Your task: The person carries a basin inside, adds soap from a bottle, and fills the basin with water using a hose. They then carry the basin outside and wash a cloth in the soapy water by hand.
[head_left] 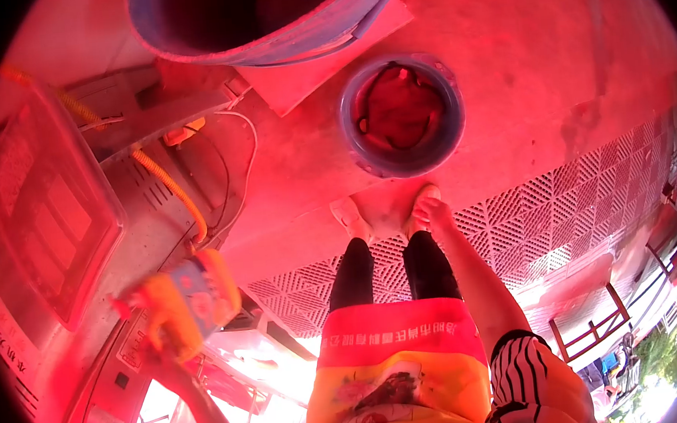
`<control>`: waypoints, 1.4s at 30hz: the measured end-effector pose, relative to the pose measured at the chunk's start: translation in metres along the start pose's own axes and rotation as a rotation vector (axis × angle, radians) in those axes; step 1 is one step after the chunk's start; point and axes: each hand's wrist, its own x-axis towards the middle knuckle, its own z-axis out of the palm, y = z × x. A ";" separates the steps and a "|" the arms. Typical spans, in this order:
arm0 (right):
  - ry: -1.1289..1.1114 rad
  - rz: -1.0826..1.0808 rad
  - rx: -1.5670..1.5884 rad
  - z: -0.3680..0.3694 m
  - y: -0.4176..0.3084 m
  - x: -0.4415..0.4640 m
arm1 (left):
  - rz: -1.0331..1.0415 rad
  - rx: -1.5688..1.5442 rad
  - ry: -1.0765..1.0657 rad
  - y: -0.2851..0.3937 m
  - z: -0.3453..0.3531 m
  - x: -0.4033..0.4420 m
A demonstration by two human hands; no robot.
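Orange jug (195, 300) is filling the left hand's (165, 367) grip. Right hand (433, 213) is hanging near the small bucket (407, 162), how wide its grip being impossible to tell.

1. Blue vessels, two: large tub (292, 45), top; smaller bucket (407, 165), upper centre.
2. Jug (193, 301), one: lower left.
3. Hands, two: left hand (167, 365), lower left; right hand (433, 213), centre.
4. Feet, two: left foot (350, 217), right foot (422, 204), centre.
5. Apron (400, 367), one: bottom centre.
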 end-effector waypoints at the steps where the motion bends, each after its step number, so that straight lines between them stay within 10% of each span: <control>1: -0.024 0.012 0.020 0.006 0.005 -0.006 | 0.030 0.026 -0.086 -0.014 0.003 -0.011; 6: -0.528 -0.033 0.220 0.056 -0.020 -0.064 | 0.024 0.146 -0.623 0.055 0.158 -0.064; 9: -0.678 -0.109 0.348 0.078 -0.060 -0.093 | 0.682 0.201 -0.707 0.073 0.254 -0.081; 15: -0.678 -0.120 0.456 0.068 -0.119 -0.075 | 0.938 0.160 -0.709 0.090 0.346 -0.106; 42: -0.414 -0.111 0.366 0.049 -0.182 -0.074 | 0.739 -0.001 -0.703 0.141 0.378 -0.111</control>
